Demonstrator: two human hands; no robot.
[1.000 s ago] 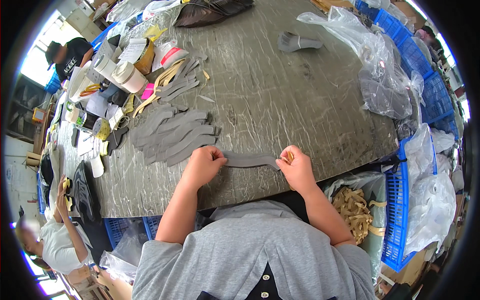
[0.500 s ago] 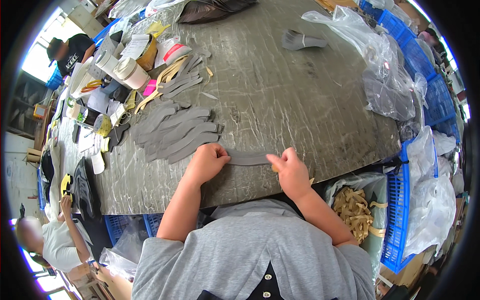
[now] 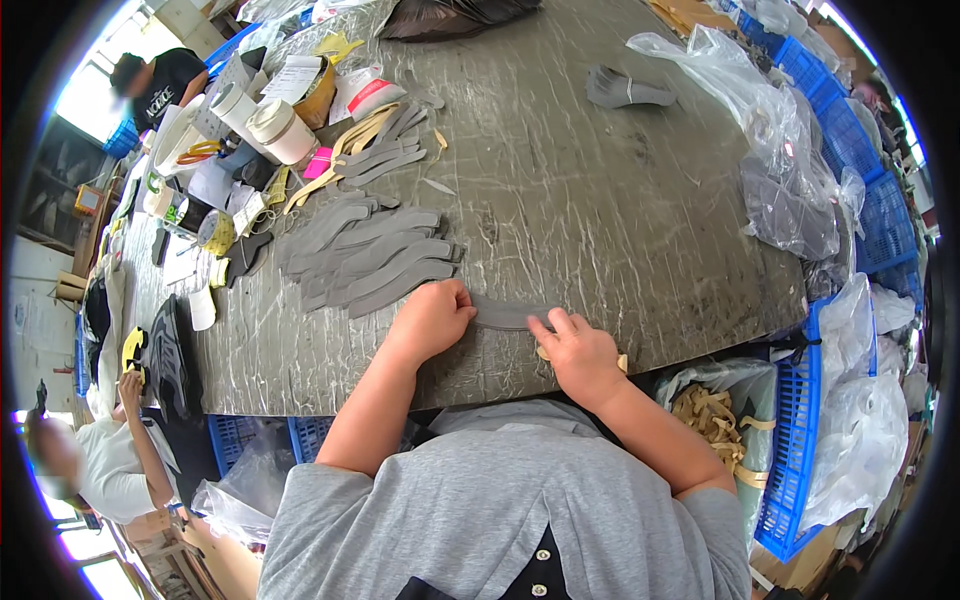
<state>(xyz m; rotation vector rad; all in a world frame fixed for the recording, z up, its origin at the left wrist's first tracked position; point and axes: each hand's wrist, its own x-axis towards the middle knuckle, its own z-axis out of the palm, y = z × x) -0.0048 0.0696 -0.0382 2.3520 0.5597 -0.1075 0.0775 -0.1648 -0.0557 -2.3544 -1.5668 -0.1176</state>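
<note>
A curved grey strip (image 3: 505,314) lies flat on the table near its front edge. My left hand (image 3: 432,322) is closed on the strip's left end in a pinch. The fingertips of my right hand (image 3: 582,358) touch its right end, slightly blurred. Tan bits (image 3: 543,353) show on both sides of the right hand, apparently one narrow tan strip tucked under its curled fingers; most of it is hidden. Just beyond my left hand spreads a pile of overlapping grey strips (image 3: 375,255) of similar shape.
A bundle of grey strips (image 3: 628,88) lies at the far right, near clear plastic bags (image 3: 790,170). Tubs, tape rolls and papers crowd the left, by a white jar (image 3: 282,133). At right, a lined bin (image 3: 712,418) holds tan strips beside a blue crate (image 3: 790,455). Co-workers are at left.
My right hand's fingers have loosened and spread a little at the strip's right end. My left hand keeps its pinch. The whole view has shifted slightly.
</note>
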